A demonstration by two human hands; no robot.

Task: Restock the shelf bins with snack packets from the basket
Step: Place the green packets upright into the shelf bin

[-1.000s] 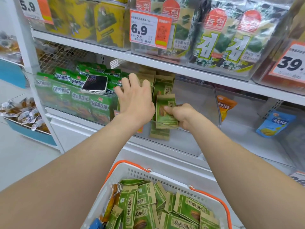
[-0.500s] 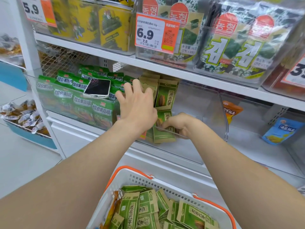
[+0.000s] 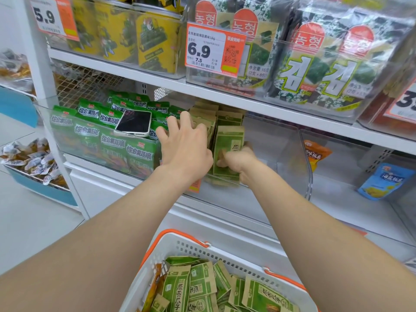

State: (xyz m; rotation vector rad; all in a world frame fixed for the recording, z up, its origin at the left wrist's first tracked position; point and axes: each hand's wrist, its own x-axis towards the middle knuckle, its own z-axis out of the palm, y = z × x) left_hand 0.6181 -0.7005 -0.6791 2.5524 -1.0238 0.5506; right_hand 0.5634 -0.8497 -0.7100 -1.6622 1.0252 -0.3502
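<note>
A white basket with orange handles (image 3: 180, 246) sits low in front of me, holding several green-and-tan snack packets (image 3: 202, 287). In the clear shelf bin (image 3: 281, 154) stands a row of the same packets (image 3: 207, 120). My right hand (image 3: 238, 163) grips the front packet (image 3: 229, 143) low down and holds it upright against the row. My left hand (image 3: 186, 147) rests with fingers spread against the left side of the row, beside the bin divider.
A phone (image 3: 135, 123) lies on bright green packets (image 3: 108, 143) in the left bin. Orange (image 3: 316, 154) and blue (image 3: 382, 183) packets lie in bins at right. Seaweed packs and price tags (image 3: 213, 49) fill the shelf above. Another rack of snacks (image 3: 29, 158) stands far left.
My right hand has pushed the packet down and back into the bin, standing it against the row. My left hand stays spread on the row's left side.
</note>
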